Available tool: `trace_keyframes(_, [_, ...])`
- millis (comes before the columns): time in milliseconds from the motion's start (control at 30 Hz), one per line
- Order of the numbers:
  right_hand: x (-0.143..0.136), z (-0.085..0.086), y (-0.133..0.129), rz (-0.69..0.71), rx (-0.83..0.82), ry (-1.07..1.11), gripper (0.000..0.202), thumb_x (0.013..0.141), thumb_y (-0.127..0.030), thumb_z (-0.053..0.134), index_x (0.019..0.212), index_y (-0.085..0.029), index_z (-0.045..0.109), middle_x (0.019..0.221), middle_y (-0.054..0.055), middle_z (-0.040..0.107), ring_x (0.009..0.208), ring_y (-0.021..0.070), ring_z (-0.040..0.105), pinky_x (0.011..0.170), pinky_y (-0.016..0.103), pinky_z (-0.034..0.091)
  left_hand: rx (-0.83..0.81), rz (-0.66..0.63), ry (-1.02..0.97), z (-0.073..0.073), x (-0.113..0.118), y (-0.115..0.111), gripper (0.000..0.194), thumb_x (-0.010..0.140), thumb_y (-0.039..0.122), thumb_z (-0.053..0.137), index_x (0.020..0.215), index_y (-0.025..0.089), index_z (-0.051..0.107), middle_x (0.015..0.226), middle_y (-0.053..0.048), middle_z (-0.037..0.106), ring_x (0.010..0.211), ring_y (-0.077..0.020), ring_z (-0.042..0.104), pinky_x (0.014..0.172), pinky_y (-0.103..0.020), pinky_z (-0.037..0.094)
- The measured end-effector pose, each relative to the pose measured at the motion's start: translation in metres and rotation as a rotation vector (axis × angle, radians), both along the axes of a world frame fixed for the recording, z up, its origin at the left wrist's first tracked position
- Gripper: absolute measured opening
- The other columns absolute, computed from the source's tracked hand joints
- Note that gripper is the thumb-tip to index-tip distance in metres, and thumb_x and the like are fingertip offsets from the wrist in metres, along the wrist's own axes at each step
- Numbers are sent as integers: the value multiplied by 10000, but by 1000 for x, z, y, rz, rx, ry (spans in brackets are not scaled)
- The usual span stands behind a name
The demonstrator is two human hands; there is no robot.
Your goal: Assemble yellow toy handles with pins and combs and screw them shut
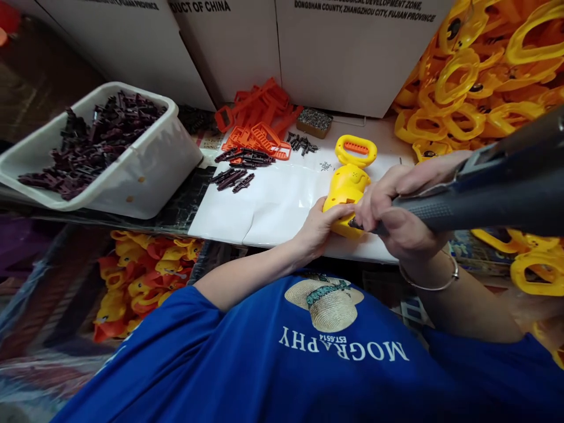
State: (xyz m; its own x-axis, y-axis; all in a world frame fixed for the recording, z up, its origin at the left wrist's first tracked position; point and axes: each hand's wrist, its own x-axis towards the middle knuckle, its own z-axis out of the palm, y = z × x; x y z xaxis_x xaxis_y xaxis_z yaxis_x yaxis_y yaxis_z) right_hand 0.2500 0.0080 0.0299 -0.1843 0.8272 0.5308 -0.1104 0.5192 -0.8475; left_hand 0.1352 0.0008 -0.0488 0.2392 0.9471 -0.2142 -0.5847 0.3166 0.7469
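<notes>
A yellow plastic toy body with a loop handle (348, 183) lies on the white work sheet (282, 202). My left hand (319, 226) is closed around its near left side, thumb across the top. In my right hand (408, 211) is a dark grey power screwdriver (489, 182), gripped with the fingers wrapped round its front part. Its tip points at the near end of the toy; whether it touches a screw there is hidden by my fingers. An orange ridged insert (356, 147) sits inside the toy's handle.
A white tub (141, 170) of dark purple parts stands left. Orange handle pieces (259, 111), a small box of screws (315, 121) and loose black pieces (302, 144) lie behind the sheet. Yellow shells (467, 117) pile up right. Cartons (343, 59) wall the back. Finished-looking ducks (141, 276) fill a container below left.
</notes>
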Motion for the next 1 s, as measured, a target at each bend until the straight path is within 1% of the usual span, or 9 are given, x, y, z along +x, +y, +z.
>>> trace_keyframes(100, [-6, 3, 2, 60, 71, 141, 319, 843, -357, 773, 893, -314, 461, 605, -97, 511, 376, 123, 453, 383, 297, 455, -43, 9, 39, 2, 0, -1, 404, 667, 340, 854, 985, 161, 680, 853, -7, 707, 810, -166, 631, 816, -303, 506])
trace_keyframes(333, [-3, -9, 2, 176, 203, 193, 219, 883, -271, 728, 940, -297, 518, 637, -97, 522, 398, 105, 483, 428, 273, 494, -10, 7, 42, 8, 0, -1, 414, 633, 353, 854, 962, 149, 708, 850, -9, 718, 802, -163, 618, 789, -286, 483])
trace_keyframes(400, [-4, -12, 1, 154, 218, 208, 221, 874, -281, 736, 925, -294, 520, 629, -100, 507, 385, 99, 463, 403, 261, 469, 2, 4, 49, 8, 0, 0, 416, 625, 357, 867, 952, 146, 719, 854, -12, 727, 799, -161, 623, 782, -280, 482])
trace_keyframes(567, [-8, -15, -1, -50, 139, 239, 217, 874, -324, 735, 1010, -327, 565, 634, -79, 497, 429, 136, 477, 440, 313, 457, 36, -28, 66, 6, -1, 2, 422, 623, 366, 872, 966, 151, 750, 856, -26, 752, 789, -165, 649, 766, -274, 490])
trace_keyframes(633, [-7, -12, -1, -37, 119, 195, 258, 873, -342, 745, 1077, -328, 588, 663, -69, 509, 463, 147, 499, 473, 330, 472, 43, -35, 80, 6, -2, 1, 458, 634, 370, 870, 1021, 154, 751, 903, -42, 770, 823, -180, 673, 787, -282, 504])
trace_keyframes(700, [-4, -5, -1, 27, 107, 170, 290, 866, -370, 761, 1113, -332, 614, 675, -66, 517, 479, 148, 508, 477, 326, 470, 53, -34, 86, 10, -2, 1, 456, 644, 372, 863, 1021, 144, 746, 918, -57, 771, 837, -189, 685, 795, -287, 517])
trace_keyframes(800, [10, 12, -3, 79, 146, 211, 285, 846, -439, 778, 1091, -357, 658, 649, -65, 521, 468, 156, 509, 463, 330, 483, 80, 11, 105, 21, -8, 5, 452, 638, 385, 882, 985, 136, 733, 890, -60, 755, 799, -189, 691, 750, -287, 540])
trace_keyframes(900, [29, 27, -3, -87, 109, 102, 338, 829, -527, 773, 1107, -385, 643, 744, -22, 614, 579, 218, 628, 535, 412, 571, 104, 88, 40, 38, -24, 15, 546, 626, 443, 902, 1044, 146, 715, 956, -79, 756, 847, -237, 733, 717, -311, 574])
trace_keyframes(1000, [39, 33, 1, -275, 12, -30, 370, 820, -570, 759, 1107, -380, 624, 881, 28, 681, 720, 284, 712, 582, 487, 611, 24, 185, -72, 56, -47, 27, 618, 668, 515, 878, 1159, 189, 693, 1045, -89, 754, 964, -282, 738, 737, -347, 604])
